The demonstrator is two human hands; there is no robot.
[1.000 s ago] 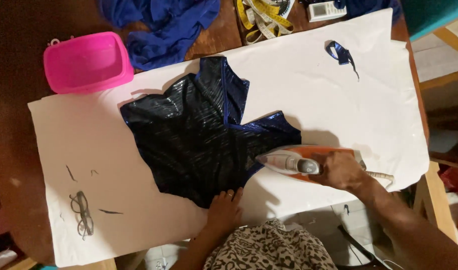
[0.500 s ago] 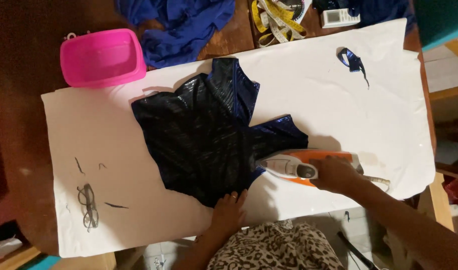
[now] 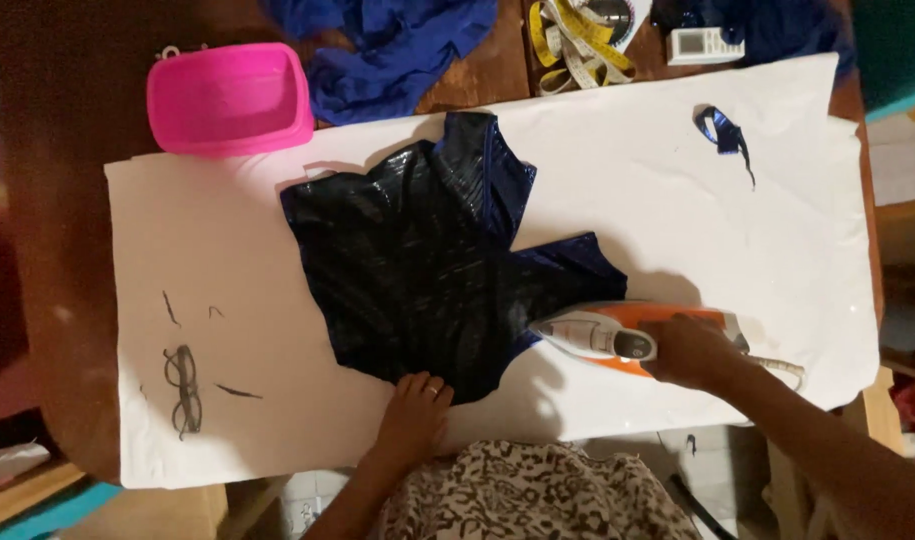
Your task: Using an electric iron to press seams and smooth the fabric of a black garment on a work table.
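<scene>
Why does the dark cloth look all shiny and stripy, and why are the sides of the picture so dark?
In the head view, light catches the dark blue cloth and glints off it in thin streaks; the white sheet is brightly lit, with a soft shadow beside the iron; the left edge past the pink tub falls into dim, slightly blurry shade.

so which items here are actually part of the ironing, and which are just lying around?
In use: iron gripped by right hand; dark blue garment held flat by left hand; white cloth beneath.

Lying about: pink tub, blue fabric heap, measuring tape, glasses, blue scrap.
</scene>
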